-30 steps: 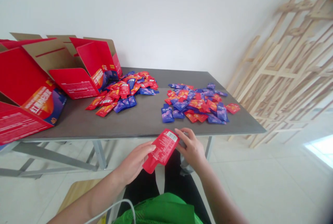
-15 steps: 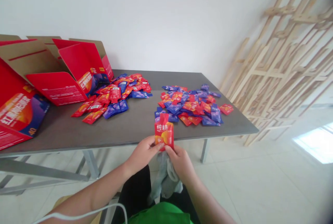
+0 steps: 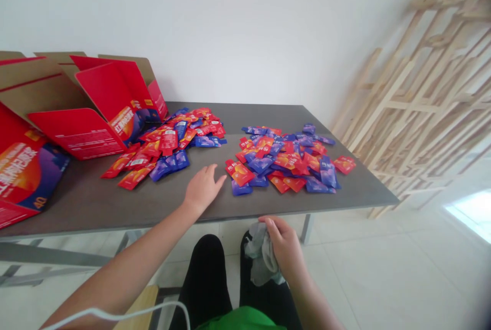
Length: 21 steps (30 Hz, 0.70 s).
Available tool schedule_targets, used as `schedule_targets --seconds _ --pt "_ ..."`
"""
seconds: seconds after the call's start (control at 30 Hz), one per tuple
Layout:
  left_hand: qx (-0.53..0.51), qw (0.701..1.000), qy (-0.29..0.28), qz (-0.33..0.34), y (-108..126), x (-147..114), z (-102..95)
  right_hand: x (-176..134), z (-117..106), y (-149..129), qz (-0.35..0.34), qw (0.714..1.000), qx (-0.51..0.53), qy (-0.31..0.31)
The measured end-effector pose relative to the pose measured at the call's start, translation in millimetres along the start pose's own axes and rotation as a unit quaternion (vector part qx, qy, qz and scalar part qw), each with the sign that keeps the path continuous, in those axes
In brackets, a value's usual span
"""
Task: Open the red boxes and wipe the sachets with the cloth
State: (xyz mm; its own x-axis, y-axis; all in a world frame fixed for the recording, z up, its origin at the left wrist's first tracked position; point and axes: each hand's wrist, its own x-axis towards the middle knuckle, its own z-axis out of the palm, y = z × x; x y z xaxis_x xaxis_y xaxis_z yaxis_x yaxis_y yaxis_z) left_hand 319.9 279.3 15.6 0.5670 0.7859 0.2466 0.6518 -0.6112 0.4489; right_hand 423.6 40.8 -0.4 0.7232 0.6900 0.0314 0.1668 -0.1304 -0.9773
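Observation:
My left hand (image 3: 203, 189) reaches over the table's front part, fingers stretched out and thumb apart, with nothing in it. Just to its right lies a red packet (image 3: 240, 172) with an orange picture, resting at the near left edge of a pile of red and purple-blue packets (image 3: 287, 158). Farther to the left is a second pile of packets (image 3: 169, 140) in the same colours. My right hand (image 3: 282, 240) is closed around a crumpled grey-green cloth (image 3: 263, 256), below the table's front edge and above my knee.
Open red cardboard boxes (image 3: 65, 130) stand on the left of the dark grey table (image 3: 215, 199). Wooden easels (image 3: 414, 89) lean against the white wall at the right. A white cable (image 3: 126, 314) crosses over my left forearm.
The red packet, held in both hands before, now lies on the right pile. My left hand has let go and moved up and left. My right hand has moved right, keeping the cloth.

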Motion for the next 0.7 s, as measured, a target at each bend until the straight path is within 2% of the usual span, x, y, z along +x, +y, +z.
schedule_targets --seconds 0.13,0.27,0.4,0.5,0.63,0.7 --pt "0.064 0.995 0.070 -0.041 -45.9 10.9 -21.7 2.7 3.8 -2.0 -0.010 1.000 0.002 -0.021" --pt "0.059 0.994 0.087 -0.043 -72.7 25.2 -31.5 1.4 12.6 -8.1 -0.022 0.999 0.008 -0.048" --pt "-0.008 0.995 0.089 -0.038 -71.2 28.5 -36.3 -2.9 17.5 -11.8 -0.027 0.998 0.012 -0.064" --pt "-0.080 0.985 0.135 -0.069 -63.5 20.2 -46.3 -5.3 17.9 -9.2 -0.019 0.998 0.009 -0.064" --pt "-0.206 0.941 0.219 -0.155 -52.1 -9.5 -58.5 -4.7 16.6 -4.6 0.000 0.999 0.005 -0.035" --pt "-0.294 0.909 0.220 -0.200 -42.2 -32.0 -58.9 -4.2 17.1 -8.1 -0.009 1.000 0.006 0.001"
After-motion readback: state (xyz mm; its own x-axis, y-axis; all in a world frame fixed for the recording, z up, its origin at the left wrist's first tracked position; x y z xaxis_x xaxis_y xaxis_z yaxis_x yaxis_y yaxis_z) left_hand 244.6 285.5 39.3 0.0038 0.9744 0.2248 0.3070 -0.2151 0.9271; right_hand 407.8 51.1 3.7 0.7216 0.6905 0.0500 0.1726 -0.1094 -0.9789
